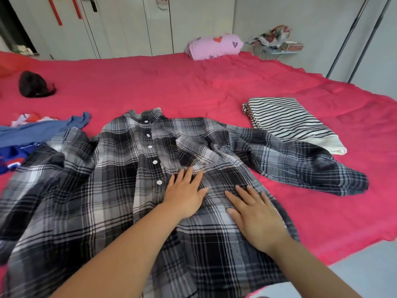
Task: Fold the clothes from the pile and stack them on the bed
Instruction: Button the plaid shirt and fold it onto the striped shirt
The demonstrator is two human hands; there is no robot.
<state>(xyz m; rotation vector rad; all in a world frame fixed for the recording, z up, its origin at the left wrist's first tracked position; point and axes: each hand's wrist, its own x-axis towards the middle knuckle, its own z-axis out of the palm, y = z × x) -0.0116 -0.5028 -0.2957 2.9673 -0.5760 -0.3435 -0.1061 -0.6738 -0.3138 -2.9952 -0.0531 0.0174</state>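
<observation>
I had the plaid shirt [120, 175] spread button-side up on the red bed [193, 82]. My left hand [185, 196] and right hand [255, 218] lay flat on it, fingers spread, I think to smooth it for folding. A striped folded piece [287, 121] sat nearby.

one head-worn wide-angle view looks forward and down from the near edge of the bed [193, 82], close above a plaid shirt [96, 190], facing the far wardrobe [129, 24].
</observation>
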